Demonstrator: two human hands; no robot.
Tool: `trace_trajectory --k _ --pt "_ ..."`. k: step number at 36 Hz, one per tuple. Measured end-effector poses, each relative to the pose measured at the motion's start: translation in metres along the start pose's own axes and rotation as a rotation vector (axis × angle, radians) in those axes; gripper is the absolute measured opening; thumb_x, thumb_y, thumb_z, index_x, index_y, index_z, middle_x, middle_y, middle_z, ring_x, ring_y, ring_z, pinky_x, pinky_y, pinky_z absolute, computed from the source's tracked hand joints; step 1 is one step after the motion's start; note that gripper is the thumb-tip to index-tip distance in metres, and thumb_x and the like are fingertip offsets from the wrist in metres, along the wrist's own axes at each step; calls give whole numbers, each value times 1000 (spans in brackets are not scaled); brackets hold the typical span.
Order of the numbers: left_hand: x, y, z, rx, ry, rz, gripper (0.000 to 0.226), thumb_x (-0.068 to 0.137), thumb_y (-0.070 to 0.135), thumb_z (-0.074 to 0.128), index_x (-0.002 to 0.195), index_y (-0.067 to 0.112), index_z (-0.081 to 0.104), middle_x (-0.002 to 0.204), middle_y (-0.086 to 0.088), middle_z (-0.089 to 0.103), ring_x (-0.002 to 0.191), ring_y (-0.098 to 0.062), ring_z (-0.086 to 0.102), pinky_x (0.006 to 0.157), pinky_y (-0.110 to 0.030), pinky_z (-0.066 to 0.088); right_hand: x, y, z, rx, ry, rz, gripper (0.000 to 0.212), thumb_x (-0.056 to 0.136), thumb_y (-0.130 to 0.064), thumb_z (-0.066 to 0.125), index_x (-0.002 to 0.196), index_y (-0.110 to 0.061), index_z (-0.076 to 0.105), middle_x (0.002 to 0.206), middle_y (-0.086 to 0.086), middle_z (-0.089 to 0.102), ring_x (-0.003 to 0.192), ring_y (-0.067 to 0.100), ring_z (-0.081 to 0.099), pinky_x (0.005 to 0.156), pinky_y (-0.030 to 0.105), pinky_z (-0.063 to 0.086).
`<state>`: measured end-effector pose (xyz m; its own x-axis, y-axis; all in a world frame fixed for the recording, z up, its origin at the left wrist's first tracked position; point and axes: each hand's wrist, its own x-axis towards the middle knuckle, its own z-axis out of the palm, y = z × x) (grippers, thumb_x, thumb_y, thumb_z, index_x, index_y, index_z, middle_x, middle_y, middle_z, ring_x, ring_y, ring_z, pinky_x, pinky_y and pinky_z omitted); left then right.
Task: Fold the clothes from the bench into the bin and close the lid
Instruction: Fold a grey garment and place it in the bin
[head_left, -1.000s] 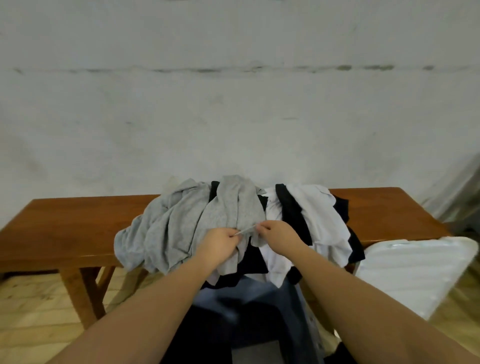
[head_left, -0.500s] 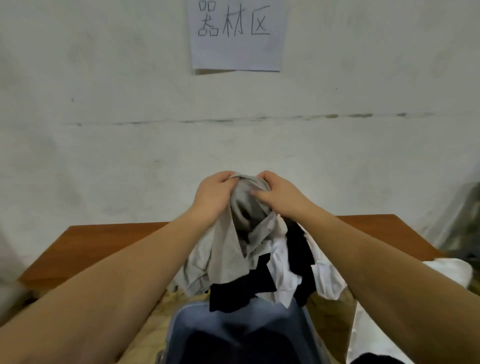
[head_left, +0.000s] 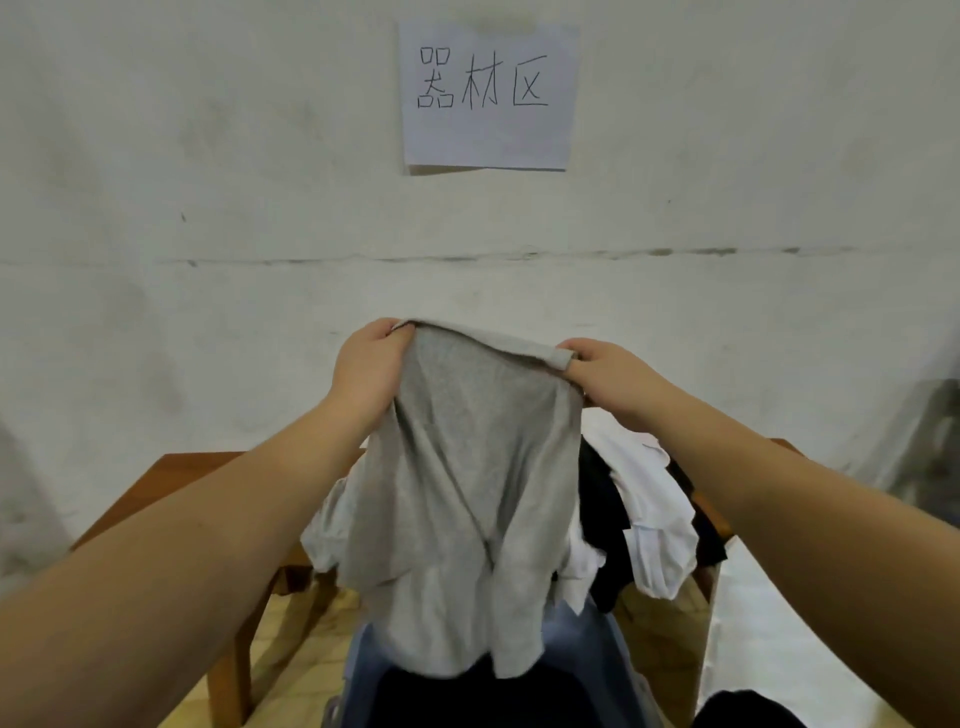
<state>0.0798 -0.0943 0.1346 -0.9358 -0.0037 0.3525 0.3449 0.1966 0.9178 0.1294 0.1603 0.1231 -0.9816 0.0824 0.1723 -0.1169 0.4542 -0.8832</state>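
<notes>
Two hands (head_left: 371, 371) (head_left: 618, 379) gripping one grey garment (head_left: 467, 493)

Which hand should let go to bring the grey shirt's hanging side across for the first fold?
Probably the right hand: it pinches only a corner of the grey shirt, while the left hand holds a fuller bunch and can keep it up.

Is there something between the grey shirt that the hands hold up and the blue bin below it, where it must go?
Nothing visible. The grey shirt, pinched by the left hand and right hand, hangs straight over the open blue bin. The white lid stands aside, on the right.
</notes>
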Motion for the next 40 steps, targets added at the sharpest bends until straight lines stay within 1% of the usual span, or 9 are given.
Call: trace_trajectory --k 4,7,9,13,16,26,29,33,40 --pt "-6 -1 3 94 -78 40 19 84 28 62 101 21 69 97 2 68 89 -17 62 78 -30 47 -3 -21 8 -73 5 -77 23 91 -46 61 95 -25 71 97 -1 72 88 14 64 79 34 51" --pt "-21 6 16 154 -396 69 72 73 34 76 138 29 44 126 9 56 106 -10 58 90 -28 47 -6 -34 20 -74 -55 -105 13 93 -34 60 94 -28 72 94 -8 72 88 9 65 75 25 50" --pt "-33 4 27 291 -510 107 79 78 37 81 144 30 38 126 11 56 113 -9 58 97 -28 45 -6 -39 30 -94 -89 -113 13 91 -28 60 93 -29 72 94 -9 73 92 12 67 79 30 54" --pt "-43 -3 30 255 -441 80 11 90 23 64 99 23 71 94 7 72 89 -10 65 79 -29 46 -7 -36 37 -145 -145 -112 8 86 -31 68 93 -28 71 94 -10 72 91 10 66 83 33 53" --pt "-42 -8 19 146 -434 -4 17 90 12 57 88 18 72 81 7 73 74 -3 62 68 -22 46 -13 -22 28 -224 -293 -9 26 83 -44 74 103 -30 68 104 -8 71 98 10 67 88 31 52" --pt "-30 -31 -6 44 -284 -206 20 93 10 55 97 15 75 95 -6 75 95 -24 70 86 -41 55 -32 27 -21 -235 -598 395 42 91 -28 68 125 -4 62 120 9 70 111 22 68 95 33 54" --pt "-27 -38 -7 -13 -271 -250 23 95 8 52 95 17 74 97 -7 75 97 -27 69 90 -43 55 -37 27 -31 -190 -598 418 39 93 -32 64 123 -8 63 117 5 72 109 20 69 94 33 54" --pt "-23 -48 -11 -61 -240 -274 24 95 7 53 94 16 75 97 -9 76 98 -29 69 92 -45 54 -44 21 -40 -108 -581 443 32 97 -36 53 107 -9 68 96 4 76 86 17 73 71 27 57" --pt "-17 -67 -23 -55 -230 -348 15 97 21 59 101 16 73 98 -7 76 99 -26 70 96 -46 53 -39 7 -39 39 -482 270 33 83 -36 67 93 -6 64 85 6 69 76 17 65 69 26 53"
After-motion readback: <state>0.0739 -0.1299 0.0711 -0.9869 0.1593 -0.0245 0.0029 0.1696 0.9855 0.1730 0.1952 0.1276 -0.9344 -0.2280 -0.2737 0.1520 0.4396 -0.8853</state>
